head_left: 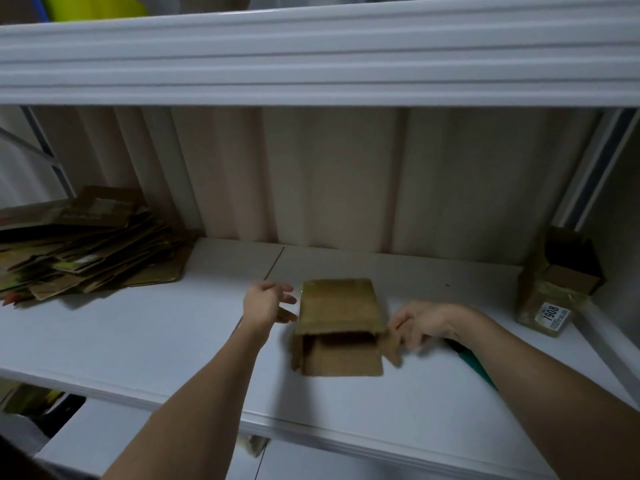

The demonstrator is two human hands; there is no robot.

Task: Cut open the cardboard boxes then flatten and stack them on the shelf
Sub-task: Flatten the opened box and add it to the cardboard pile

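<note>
Box (341, 323) on shelf (138, 341) between left hand (266, 303), right hand (420, 322).

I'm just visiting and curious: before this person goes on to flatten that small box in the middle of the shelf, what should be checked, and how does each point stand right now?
1. Near end of the small box open: ok, its flaps are spread.
2. Far end cut open: cannot tell, it faces away.
3. Left hand free to press: ok, fingers open beside the box, not touching.
4. Right hand on the box: ok, fingers at the right flap; grip blurred.
5. Green-handled tool out of the way: ok, on the shelf under the right forearm.
6. Flattened stack ready to take more: ok, but untidy.
</note>
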